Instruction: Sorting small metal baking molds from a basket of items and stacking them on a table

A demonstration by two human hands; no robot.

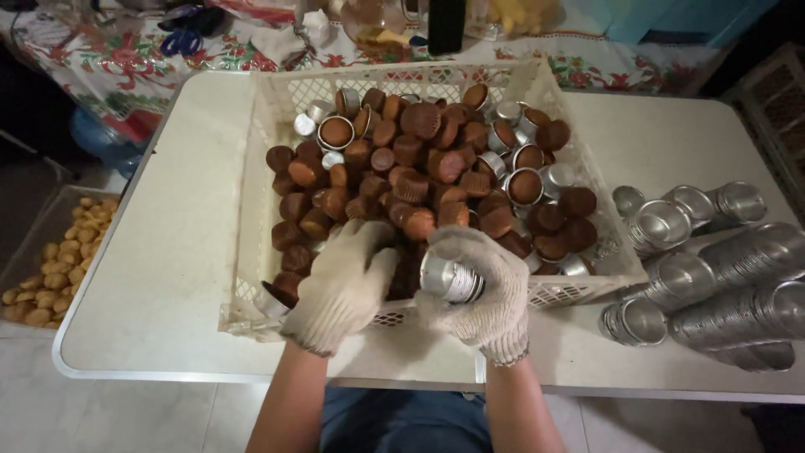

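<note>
Gripping a small metal cup [451,279] over the near edge of the white crate [251,210] of brown cakes [419,168], the gloved right hand [482,289] is closed around it while the gloved left hand [344,285] curls loosely beside, apparently empty.

Gloved right hand [480,289] around a metal cup [450,279], left hand [345,283] over crate [251,210] of brown cakes [419,164].

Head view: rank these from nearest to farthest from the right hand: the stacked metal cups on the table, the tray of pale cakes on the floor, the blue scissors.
From the right hand:
1. Stacked metal cups, on the table to its right.
2. Tray of pale cakes, down on the floor, far left.
3. Blue scissors, on the patterned cloth, top left.
</note>
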